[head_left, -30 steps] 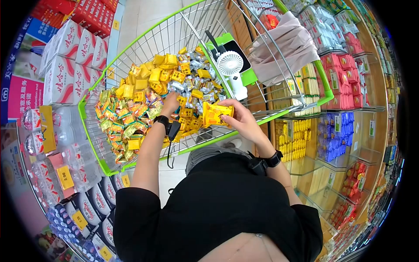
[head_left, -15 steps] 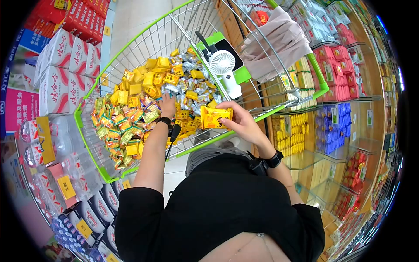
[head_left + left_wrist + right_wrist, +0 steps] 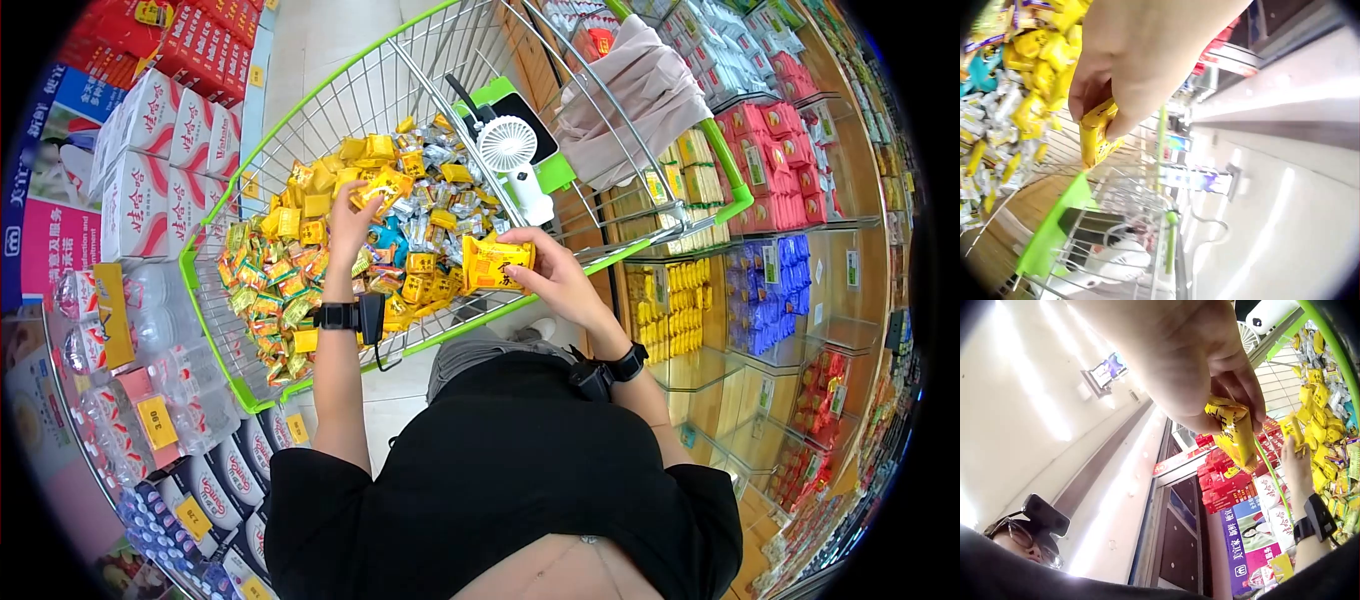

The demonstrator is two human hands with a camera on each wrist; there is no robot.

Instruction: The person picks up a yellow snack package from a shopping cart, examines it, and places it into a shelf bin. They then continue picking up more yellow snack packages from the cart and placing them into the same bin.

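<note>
Yellow, silver and orange-green wrapped packets lie heaped in a wire shopping cart with a green rim. Above the heap, the left hand pinches a yellow packet; the left wrist view shows this packet between thumb and fingers. The right hand, near the cart's close side, holds another yellow packet by its right end, its print facing up. In the right wrist view that packet hangs from the thumb and fingers. A teal item shows among the silver packets.
A white fan and a dark-screened device sit at the cart's divider, beside a pale cloth. Shelves of bagged goods stand on the right; white-red boxes and bottles line the left.
The left hand has risen from the heap, now with a yellow packet in its fingers. The right hand still holds its packet in nearly the same place.
</note>
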